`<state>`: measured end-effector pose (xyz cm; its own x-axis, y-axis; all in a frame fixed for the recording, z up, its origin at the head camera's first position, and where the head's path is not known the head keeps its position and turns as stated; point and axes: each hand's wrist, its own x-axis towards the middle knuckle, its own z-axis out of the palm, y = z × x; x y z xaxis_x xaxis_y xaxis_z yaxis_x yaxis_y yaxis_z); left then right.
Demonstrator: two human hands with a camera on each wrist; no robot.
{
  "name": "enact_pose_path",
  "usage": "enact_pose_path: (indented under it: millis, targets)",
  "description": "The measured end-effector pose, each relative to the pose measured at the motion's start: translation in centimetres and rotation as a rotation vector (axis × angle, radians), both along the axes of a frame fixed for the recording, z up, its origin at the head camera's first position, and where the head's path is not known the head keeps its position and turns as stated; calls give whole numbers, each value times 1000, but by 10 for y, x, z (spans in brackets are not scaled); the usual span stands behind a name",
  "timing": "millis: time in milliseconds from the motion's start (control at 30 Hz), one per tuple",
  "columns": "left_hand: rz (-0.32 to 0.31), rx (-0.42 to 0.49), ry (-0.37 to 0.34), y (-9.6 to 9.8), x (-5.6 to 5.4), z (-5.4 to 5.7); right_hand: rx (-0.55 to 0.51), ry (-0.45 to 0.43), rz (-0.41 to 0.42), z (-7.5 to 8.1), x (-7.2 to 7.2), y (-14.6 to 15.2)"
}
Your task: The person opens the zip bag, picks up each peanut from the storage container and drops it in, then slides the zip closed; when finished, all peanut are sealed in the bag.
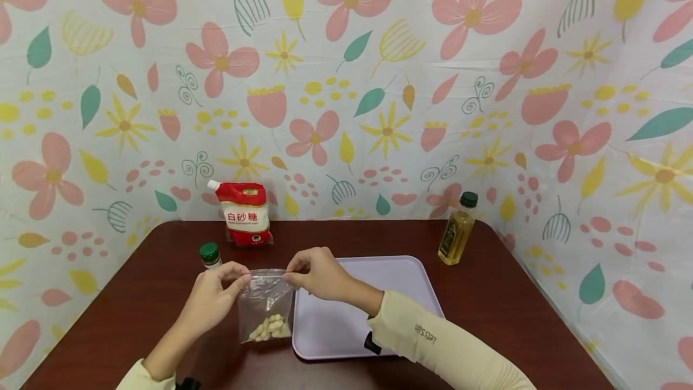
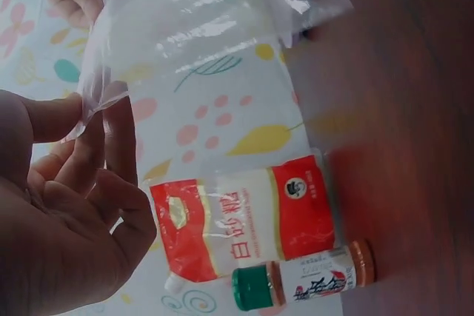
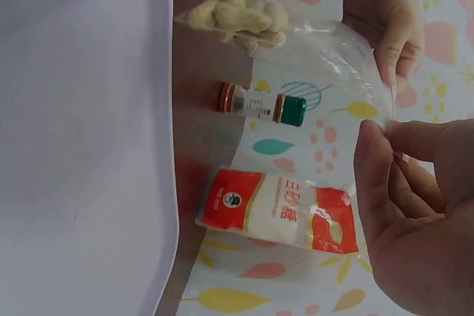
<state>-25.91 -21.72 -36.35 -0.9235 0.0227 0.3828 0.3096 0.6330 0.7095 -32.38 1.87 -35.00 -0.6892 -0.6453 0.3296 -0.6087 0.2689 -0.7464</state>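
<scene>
A clear zip bag (image 1: 265, 303) hangs upright between my two hands, with several unshelled peanuts (image 1: 269, 326) gathered at its bottom. My left hand (image 1: 212, 294) pinches the top left corner of the bag between thumb and fingers. At the top right corner, my right hand (image 1: 323, 274) pinches the rim the same way. The right wrist view shows the peanuts (image 3: 243, 14) bunched in the bag's lower end, and both hands on its top edge. In the left wrist view the bag's film (image 2: 185, 20) stretches away from the thumb.
A lilac tray (image 1: 346, 336) lies right of the bag, under my right forearm. Behind stand a red and white sugar pouch (image 1: 246, 215) and a green-capped spice jar (image 1: 210, 254), partly hidden by my left hand. An oil bottle (image 1: 458, 230) stands at the back right of the brown table (image 1: 498, 318).
</scene>
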Motion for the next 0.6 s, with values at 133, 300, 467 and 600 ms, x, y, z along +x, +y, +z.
enact_pose_path:
  millis: [133,300,467,600]
  targets:
    - [3,4,-31,-4,0,-1,9,-15,36,-3,2,-4]
    - [37,-21,-82,-8,-13,-6,34,-14,12,-8,-8,-8]
    - [81,-26,-105,-11,-33,-11,72,61,-78,-11,-22,-6]
    - [76,-23,-119,-11,-44,-15,96,106,-110,-12,-28,1]
